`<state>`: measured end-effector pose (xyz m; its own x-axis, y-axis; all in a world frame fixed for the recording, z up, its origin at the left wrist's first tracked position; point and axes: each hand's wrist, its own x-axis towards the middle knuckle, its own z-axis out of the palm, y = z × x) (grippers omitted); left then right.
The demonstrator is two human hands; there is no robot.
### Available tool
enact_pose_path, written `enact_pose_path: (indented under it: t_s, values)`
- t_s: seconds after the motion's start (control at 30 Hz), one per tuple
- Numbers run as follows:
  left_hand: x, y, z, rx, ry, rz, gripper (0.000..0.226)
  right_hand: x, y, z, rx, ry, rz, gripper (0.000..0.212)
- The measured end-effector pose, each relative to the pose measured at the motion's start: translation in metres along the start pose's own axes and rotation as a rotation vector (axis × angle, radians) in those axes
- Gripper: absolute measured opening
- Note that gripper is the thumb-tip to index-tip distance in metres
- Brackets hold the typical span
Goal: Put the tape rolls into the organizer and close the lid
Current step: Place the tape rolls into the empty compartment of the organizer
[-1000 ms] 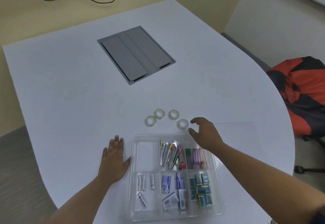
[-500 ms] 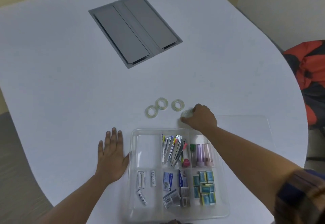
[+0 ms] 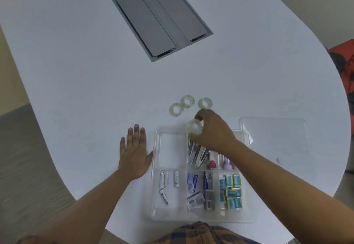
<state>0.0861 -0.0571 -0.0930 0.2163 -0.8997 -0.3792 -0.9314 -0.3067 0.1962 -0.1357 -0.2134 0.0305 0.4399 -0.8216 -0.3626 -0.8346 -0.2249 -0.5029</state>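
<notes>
My right hand (image 3: 212,130) has a clear tape roll (image 3: 195,127) pinched in its fingers (image 3: 199,117), curled narrow round the roll's edge, roll lifted off the table and sitting over the far rim of the organizer (image 3: 156,167). Thumb side is hidden under the hand, so exact contact there I can't tell. Just below those fingers is the compartment with the pens (image 3: 197,154); to the left of the fingertips is the bare far-left compartment.

Three more tape rolls lie flat on the white table (image 3: 76,71) just beyond the fingertips: one (image 3: 176,109) to the far left, one (image 3: 187,101) touching or nearly touching it, one (image 3: 205,103) closest to my knuckles. None touched.

My left hand (image 3: 134,151) is flat on the table, palm down, fingers straight and close together, thumb spread toward the organizer's left wall, just beside or touching it, can't tell. Holding nothing.

Clear lid (image 3: 274,138) lies flat on the table to the right of my right wrist, off the organizer. Batteries (image 3: 166,179) and small blue boxes (image 3: 231,192) sit in the near compartments, under my right forearm side.
</notes>
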Motion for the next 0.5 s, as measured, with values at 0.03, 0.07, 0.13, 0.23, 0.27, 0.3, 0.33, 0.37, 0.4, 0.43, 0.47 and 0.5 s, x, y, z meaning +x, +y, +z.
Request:
enact_pose_path:
  t_s: [0.03,0.07,0.13,0.23,0.27,0.3,0.33,0.37,0.4,0.43,0.47,0.5]
  values:
    - [0.000,0.000,-0.001,-0.009,-0.008,0.001,0.086,-0.006,-0.006,0.006,-0.021,-0.047,-0.049,0.049]
    - [0.000,0.000,-0.001,-0.021,-0.015,0.002,0.087,-0.011,-0.010,0.013,-0.048,-0.086,-0.094,0.050]
    - [0.000,0.000,-0.003,-0.037,-0.021,0.004,0.089,-0.017,-0.015,0.025,-0.112,-0.161,-0.174,0.053]
    - [0.000,0.000,-0.003,-0.047,-0.018,0.007,0.092,-0.018,-0.020,0.040,-0.268,-0.271,-0.276,0.054]
    - [0.000,0.000,-0.003,-0.043,-0.017,0.006,0.091,-0.017,-0.022,0.044,-0.323,-0.302,-0.295,0.053]
    - [0.000,0.000,-0.003,-0.039,-0.016,0.003,0.089,-0.016,-0.024,0.048,-0.383,-0.332,-0.310,0.053]
    - [0.000,0.000,-0.002,-0.040,-0.014,0.000,0.087,-0.015,-0.027,0.051,-0.449,-0.358,-0.327,0.052]
    - [0.000,0.000,-0.002,-0.043,-0.012,-0.003,0.086,-0.014,-0.029,0.054,-0.517,-0.376,-0.346,0.052]
    - [0.001,0.000,-0.001,-0.047,-0.009,-0.003,0.085,-0.013,-0.031,0.056,-0.582,-0.382,-0.366,0.050]
    - [0.001,0.000,-0.001,-0.047,-0.006,-0.001,0.085,-0.013,-0.033,0.058,-0.637,-0.379,-0.383,0.047]
    - [0.001,0.000,-0.001,-0.046,-0.004,0.001,0.085,-0.014,-0.034,0.059,-0.676,-0.372,-0.393,0.043]
    - [0.000,0.000,-0.001,-0.045,-0.002,0.002,0.085,-0.015,-0.035,0.061,-0.697,-0.364,-0.394,0.040]
